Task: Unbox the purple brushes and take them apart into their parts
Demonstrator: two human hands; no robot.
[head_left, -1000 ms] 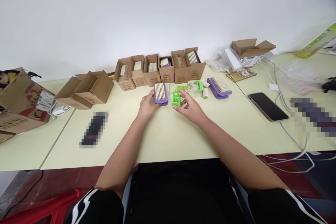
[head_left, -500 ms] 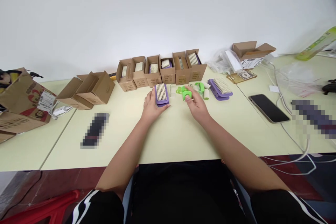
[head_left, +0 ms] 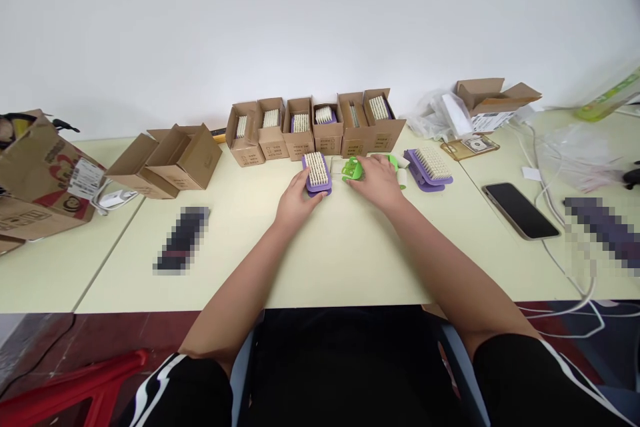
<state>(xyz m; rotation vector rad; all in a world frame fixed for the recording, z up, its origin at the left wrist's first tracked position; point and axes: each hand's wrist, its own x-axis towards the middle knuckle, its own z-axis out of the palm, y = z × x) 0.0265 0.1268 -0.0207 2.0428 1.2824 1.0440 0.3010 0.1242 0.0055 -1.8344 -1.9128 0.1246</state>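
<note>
My left hand (head_left: 299, 199) is shut around the near end of a purple bristle scrub brush (head_left: 317, 172), which lies bristles up on the pale yellow table (head_left: 345, 260). My right hand (head_left: 377, 181) reaches forward, its fingertips gripping a bright green plastic part (head_left: 353, 169). Another green plastic piece (head_left: 393, 161) is partly hidden behind that hand. A small white roll (head_left: 401, 177) stands just right of it. A second purple brush (head_left: 430, 169) lies further right, beyond my right hand's reach point.
Several open cardboard boxes of brushes (head_left: 300, 140) line the table's back edge. Flattened-open cartons (head_left: 180, 159) stand at left, and a printed carton (head_left: 45, 173) sits beyond them. A blurred dark object (head_left: 183, 240) lies left; a smartphone (head_left: 520, 211) and white cables (head_left: 555, 260) lie right.
Both hands have moved forward and right. The green part has travelled with my right hand toward the boxes, and the left-hand brush has shifted the same way. The view has also shifted slightly.
</note>
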